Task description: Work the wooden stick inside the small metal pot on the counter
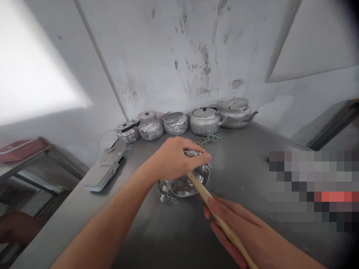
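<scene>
A small silvery metal pot (183, 186), open at the top, stands on the dark table in front of me. Green-and-white cord (168, 191) lies along its left side, and more cord shows behind my fingers. My left hand (178, 158) reaches over the pot, thumb and forefinger brought together near its far right rim; what they pinch is hidden. My right hand (235, 224) is closed around a pale wooden stick (202, 191). The stick's upper end reaches the pot's opening beneath my left hand, which covers its tip.
Several metal kettles and pots (204, 122) line the wall. A bundle of cord (209, 139) lies before them. At left is a pale flat device (105, 173) with a cable wound round it. A pink container (22, 149) sits on a side shelf. One area at right is pixelated.
</scene>
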`<state>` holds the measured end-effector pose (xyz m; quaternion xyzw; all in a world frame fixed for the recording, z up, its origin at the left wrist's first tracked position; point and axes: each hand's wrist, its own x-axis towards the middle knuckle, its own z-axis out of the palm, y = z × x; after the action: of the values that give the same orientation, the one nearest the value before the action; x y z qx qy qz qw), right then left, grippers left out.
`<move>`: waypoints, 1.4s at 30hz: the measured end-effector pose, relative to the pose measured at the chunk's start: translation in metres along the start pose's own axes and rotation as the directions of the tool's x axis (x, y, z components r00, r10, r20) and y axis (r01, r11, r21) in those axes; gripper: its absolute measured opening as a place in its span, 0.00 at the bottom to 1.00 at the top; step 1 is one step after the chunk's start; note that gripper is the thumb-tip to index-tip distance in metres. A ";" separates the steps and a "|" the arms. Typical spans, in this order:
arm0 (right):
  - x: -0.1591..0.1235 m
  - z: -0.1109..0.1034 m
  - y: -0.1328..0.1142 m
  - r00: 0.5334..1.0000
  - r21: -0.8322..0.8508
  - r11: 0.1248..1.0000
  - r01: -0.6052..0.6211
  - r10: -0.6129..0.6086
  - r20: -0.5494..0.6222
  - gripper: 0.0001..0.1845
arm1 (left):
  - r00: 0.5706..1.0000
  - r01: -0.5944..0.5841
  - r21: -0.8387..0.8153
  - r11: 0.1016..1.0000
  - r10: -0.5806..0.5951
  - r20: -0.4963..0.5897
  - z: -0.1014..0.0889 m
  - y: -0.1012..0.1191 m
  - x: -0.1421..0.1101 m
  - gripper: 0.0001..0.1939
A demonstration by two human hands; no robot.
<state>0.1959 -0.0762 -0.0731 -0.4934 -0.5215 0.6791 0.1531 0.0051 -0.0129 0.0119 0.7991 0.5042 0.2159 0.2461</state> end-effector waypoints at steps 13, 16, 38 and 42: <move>-0.002 -0.002 0.000 1.000 -0.016 1.000 -0.021 0.021 0.009 0.27 | 1.000 0.000 0.002 1.000 0.000 -0.008 0.001 0.001 0.001 0.16; 0.000 0.000 0.002 1.000 -0.003 1.000 -0.016 0.016 0.002 0.28 | 1.000 0.004 0.001 1.000 -0.004 -0.006 0.001 0.000 0.001 0.16; -0.001 -0.001 0.004 1.000 -0.014 1.000 -0.018 0.018 -0.006 0.27 | 1.000 -0.007 0.006 1.000 0.007 -0.009 0.001 -0.002 0.001 0.16; -0.001 0.000 0.005 1.000 -0.017 1.000 -0.012 0.012 -0.005 0.27 | 1.000 -0.003 0.012 1.000 0.003 -0.009 0.001 -0.002 0.001 0.16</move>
<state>0.1979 -0.0786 -0.0771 -0.4993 -0.5240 0.6744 0.1460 0.0049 -0.0114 0.0101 0.8003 0.5053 0.2168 0.2390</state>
